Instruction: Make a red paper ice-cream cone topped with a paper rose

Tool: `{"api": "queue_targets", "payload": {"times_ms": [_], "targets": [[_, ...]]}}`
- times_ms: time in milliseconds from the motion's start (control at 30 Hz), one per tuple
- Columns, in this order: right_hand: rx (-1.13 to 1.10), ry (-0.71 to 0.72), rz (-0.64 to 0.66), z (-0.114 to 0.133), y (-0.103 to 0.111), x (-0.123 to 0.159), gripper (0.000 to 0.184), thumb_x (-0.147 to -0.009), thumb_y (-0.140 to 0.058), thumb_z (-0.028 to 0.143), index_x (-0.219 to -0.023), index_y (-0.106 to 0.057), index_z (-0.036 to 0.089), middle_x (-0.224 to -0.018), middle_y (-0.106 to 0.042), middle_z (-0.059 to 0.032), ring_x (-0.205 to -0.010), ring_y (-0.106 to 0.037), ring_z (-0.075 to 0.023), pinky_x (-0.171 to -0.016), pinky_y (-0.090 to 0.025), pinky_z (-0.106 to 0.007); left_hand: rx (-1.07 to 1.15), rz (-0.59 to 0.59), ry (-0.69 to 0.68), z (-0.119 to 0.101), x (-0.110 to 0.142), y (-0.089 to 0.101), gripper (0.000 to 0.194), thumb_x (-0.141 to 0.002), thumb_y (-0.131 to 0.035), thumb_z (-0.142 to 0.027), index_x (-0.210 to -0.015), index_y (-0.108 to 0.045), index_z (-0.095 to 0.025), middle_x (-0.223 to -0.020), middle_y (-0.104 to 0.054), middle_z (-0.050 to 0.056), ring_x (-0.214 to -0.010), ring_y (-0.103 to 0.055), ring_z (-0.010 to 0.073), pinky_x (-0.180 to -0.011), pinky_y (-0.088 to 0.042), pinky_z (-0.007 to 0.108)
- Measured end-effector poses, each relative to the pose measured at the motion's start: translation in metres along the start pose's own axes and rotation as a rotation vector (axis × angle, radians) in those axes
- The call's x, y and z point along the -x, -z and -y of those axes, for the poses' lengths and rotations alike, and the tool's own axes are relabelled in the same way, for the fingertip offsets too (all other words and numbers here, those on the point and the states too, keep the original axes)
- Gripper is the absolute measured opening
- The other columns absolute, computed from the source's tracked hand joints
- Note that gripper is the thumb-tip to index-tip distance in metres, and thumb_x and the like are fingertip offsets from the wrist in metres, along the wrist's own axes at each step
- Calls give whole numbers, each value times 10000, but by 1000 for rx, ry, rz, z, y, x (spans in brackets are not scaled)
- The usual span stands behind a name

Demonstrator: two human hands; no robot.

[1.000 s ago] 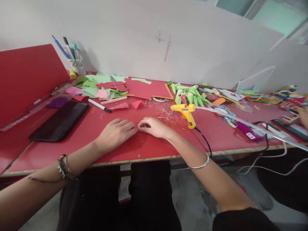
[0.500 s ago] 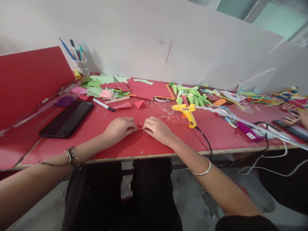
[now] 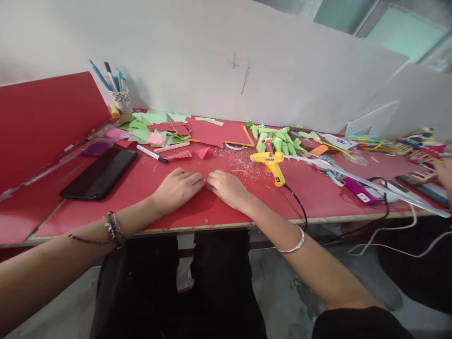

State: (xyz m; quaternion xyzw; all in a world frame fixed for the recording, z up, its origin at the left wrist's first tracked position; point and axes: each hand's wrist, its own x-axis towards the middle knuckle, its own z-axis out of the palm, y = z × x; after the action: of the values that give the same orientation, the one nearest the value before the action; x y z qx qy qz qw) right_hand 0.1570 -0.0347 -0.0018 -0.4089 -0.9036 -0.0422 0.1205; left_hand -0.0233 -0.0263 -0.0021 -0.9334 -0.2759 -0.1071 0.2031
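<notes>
My left hand (image 3: 179, 189) and my right hand (image 3: 226, 188) meet near the front of the red tabletop (image 3: 197, 216), fingertips almost touching. Both are closed in a pinch on a small red piece (image 3: 205, 183), mostly covered by the fingers; it looks like thin paper. Right of my right hand lies a yellow glue gun (image 3: 271, 165) with a long clear glue stick (image 3: 332, 168) in its back. Beyond my hands are a folded red paper piece (image 3: 203, 153), a patterned red paper piece (image 3: 181, 156) and a white marker (image 3: 151, 154) with a black cap.
A black phone (image 3: 100, 174) lies at left, below a pen cup (image 3: 122, 100). Paper scraps (image 3: 141, 123) and green paper cones (image 3: 278, 141) line the back. A purple power strip (image 3: 362, 190) and cables sit at right, near another person's hand (image 3: 445, 172).
My fingertips have come closer together, so less of the thin red piece shows between them. My left fingers have shifted slightly right. The view has tilted a little.
</notes>
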Motion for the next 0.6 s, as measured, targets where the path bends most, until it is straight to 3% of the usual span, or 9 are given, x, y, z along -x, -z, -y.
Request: {"api": "queue_targets", "payload": {"times_ms": [233, 400, 500, 600], "targets": [[-41, -8, -45, 0, -1, 1, 122, -840, -464, 163, -773, -561, 131, -877, -539, -71, -847, -463, -165, -704, -384, -259, 72, 28, 134, -2, -2, -2, 239, -862, -418, -261, -708, -562, -148, -710, -582, 42, -638, -545, 169, -574, -326, 290], [-87, 47, 11, -7, -2, 0, 69, -819, -497, 155, -804, -551, 115, -834, -551, -71, -808, -485, -161, -720, -394, -266, 194, 124, 53, 5, -4, 2, 197, -853, -432, -234, -807, -606, -155, -779, -610, 44, -707, -568, 163, -587, -349, 254], [-193, 67, 9, -13, 0, -2, 86, -809, -521, 170, -871, -539, 113, -842, -567, -58, -801, -505, -143, -711, -396, -238, 291, 163, 111, 10, -6, 4, 175, -836, -455, -236, -861, -615, -170, -811, -617, 38, -719, -575, 155, -576, -361, 230], [-118, 82, 26, -13, 1, -2, 92, -830, -490, 186, -836, -551, 116, -829, -568, -67, -805, -502, -153, -710, -389, -249, 381, 182, 131, 13, -6, 5, 178, -831, -453, -232, -892, -613, -183, -820, -611, 31, -723, -574, 144, -589, -382, 213]]}}
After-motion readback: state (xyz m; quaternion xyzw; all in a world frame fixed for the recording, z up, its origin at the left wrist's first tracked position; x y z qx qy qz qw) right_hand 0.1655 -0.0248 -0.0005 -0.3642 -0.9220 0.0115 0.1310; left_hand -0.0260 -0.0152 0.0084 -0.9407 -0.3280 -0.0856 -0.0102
